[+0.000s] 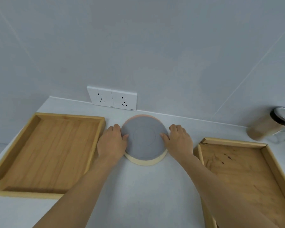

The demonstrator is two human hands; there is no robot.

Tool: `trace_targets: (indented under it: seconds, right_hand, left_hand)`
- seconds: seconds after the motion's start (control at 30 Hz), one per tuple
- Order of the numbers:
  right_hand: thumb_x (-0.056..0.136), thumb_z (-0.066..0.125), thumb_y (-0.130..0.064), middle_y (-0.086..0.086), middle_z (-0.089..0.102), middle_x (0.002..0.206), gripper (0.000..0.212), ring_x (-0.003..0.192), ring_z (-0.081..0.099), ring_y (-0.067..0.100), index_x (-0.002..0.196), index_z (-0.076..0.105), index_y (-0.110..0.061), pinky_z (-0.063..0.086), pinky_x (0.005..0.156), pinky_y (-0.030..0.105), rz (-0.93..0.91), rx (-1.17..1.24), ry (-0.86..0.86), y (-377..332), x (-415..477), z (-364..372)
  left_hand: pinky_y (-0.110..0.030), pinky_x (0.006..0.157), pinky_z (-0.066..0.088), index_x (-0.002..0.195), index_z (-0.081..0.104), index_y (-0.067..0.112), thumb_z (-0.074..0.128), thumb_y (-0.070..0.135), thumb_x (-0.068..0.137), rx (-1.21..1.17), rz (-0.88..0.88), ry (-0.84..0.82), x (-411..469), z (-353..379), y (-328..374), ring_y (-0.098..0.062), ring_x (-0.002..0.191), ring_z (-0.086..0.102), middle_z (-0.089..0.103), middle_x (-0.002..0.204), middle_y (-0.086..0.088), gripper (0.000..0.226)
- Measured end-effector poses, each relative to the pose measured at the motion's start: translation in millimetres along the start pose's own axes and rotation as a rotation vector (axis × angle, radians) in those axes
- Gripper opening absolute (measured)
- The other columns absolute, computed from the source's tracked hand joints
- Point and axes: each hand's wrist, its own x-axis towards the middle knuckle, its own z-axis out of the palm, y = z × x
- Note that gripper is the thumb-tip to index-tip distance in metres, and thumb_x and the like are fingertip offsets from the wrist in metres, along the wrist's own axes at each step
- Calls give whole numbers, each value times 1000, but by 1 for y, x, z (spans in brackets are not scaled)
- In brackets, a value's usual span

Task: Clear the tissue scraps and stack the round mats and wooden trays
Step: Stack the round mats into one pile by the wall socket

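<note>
Three round mats lie stacked in the middle of the white counter: a grey mat (144, 139) on top, a pink mat (141, 116) peeking out behind it, a cream mat (145, 162) showing at the front. My left hand (113, 142) presses against the stack's left edge, thumb on the grey mat. My right hand (178, 139) holds the right edge the same way. An empty wooden tray (48, 150) sits to the left, a second wooden tray (240, 171) to the right. No tissue scraps are visible.
A double wall socket (112, 98) is on the wall just behind the mats. A jar with a metal lid (270, 125) stands at the far right near the wall. The white counter (138, 186) runs between the two trays.
</note>
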Motion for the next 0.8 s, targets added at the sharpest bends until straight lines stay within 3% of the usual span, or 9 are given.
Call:
trace_targets:
  seconds: [0.07, 0.2, 0.27, 0.33, 0.43, 0.67, 0.8]
  right_hand:
    - [93, 45, -38, 13, 55, 115, 42, 105, 51, 30, 118, 48, -4, 39, 87, 36, -62, -29, 85, 3, -5, -2]
    - [86, 41, -53, 16, 56, 126, 67, 116, 53, 33, 132, 45, -4, 41, 96, 44, -160, -4, 254, 5, -28, -18]
    - [84, 37, -59, 15, 52, 133, 72, 124, 49, 31, 136, 42, -10, 36, 102, 44, -179, -44, 344, 8, -45, -29]
    - [84, 34, -63, 15, 42, 143, 72, 133, 38, 30, 141, 34, -19, 25, 108, 43, -177, -76, 392, 13, -65, -41]
    - [84, 33, -66, 13, 28, 151, 74, 140, 22, 28, 145, 20, -27, 9, 113, 43, -168, -108, 412, 24, -93, -57]
    - [80, 43, -64, 13, 33, 148, 73, 139, 23, 26, 142, 27, -28, 12, 112, 43, -44, -148, 556, 70, -167, -91]
    - [80, 37, -68, 10, 28, 151, 75, 140, 21, 24, 143, 22, -31, 8, 113, 43, 47, -139, 583, 103, -210, -101]
  left_hand:
    - [-40, 80, 42, 109, 51, 5, 53, 31, 89, 102, 67, 43, -5, -3, 1, -32, 105, 51, 56, 110, -14, 33]
    - [-42, 80, 47, 110, 59, -1, 64, 36, 80, 53, 227, 204, -21, -15, 9, -38, 98, 58, 64, 104, -20, 48]
    - [-42, 88, 46, 119, 56, 2, 49, 50, 80, 48, 292, 263, -32, -22, 18, -36, 107, 58, 63, 115, -19, 62]
    - [-42, 101, 38, 128, 50, 6, 36, 57, 80, 42, 360, 311, -46, -29, 31, -33, 123, 48, 53, 133, -17, 71]
    - [-36, 109, 14, 138, 39, 16, 36, 60, 83, 24, 455, 376, -68, -38, 51, -30, 137, 29, 36, 147, -14, 70]
    - [-39, 112, 15, 142, 32, 23, 31, 63, 84, 15, 591, 282, -131, -35, 97, -30, 140, 23, 30, 150, -13, 70]
    - [-44, 111, 21, 141, 35, 20, 19, 66, 86, 24, 630, 267, -170, -29, 115, -31, 138, 27, 34, 148, -14, 73]
